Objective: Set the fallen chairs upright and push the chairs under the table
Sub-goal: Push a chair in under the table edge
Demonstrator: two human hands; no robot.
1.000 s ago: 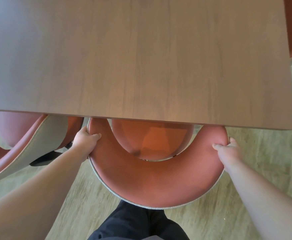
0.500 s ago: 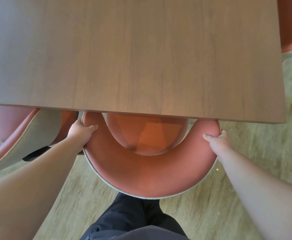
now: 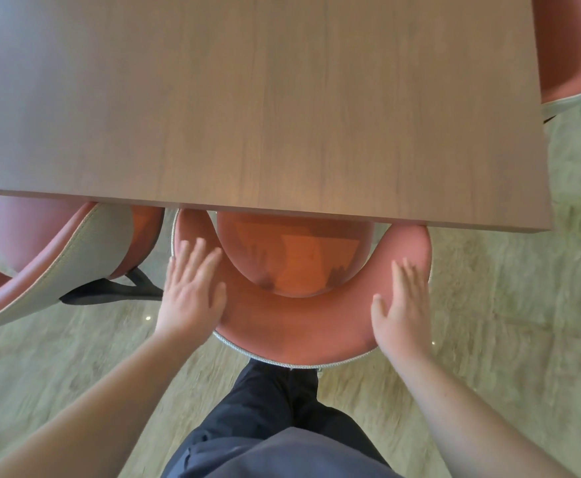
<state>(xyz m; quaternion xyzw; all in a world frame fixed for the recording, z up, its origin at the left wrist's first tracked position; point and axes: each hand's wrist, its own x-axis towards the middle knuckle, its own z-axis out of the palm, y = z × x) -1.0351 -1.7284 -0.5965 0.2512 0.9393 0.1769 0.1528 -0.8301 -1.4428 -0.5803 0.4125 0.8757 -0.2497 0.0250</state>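
- Both hands have let go of the chair: half a second ago each gripped an end of the curved backrest, now fingers are spread flat.
- Left hand [image 3: 192, 291] is open, palm down over the left arm of the orange tub chair [image 3: 299, 326]; blurred, so contact can't be told.
- Right hand [image 3: 403, 305] is open too, fingers apart, over the right side of the backrest; touching or just above, can't tell.
- Chair stands upright, seat [image 3: 292, 260] partly under the near edge of the wooden table [image 3: 247, 108], backrest ends right at the table edge.
- Judgement: this chair looks pushed in as far as the backrest allows; release reads as step done.
- Second orange chair [image 3: 75, 257] at left sits angled to the table edge, seat partly under it, dark leg [image 3: 116, 291] showing; probably needs straightening next.
- Third chair [image 3: 572, 56] at far right, by the table's side edge, mostly out of frame.
- Person's dark trousers [image 3: 275, 419] are just behind the chair, on pale wood-look floor [image 3: 489, 305].
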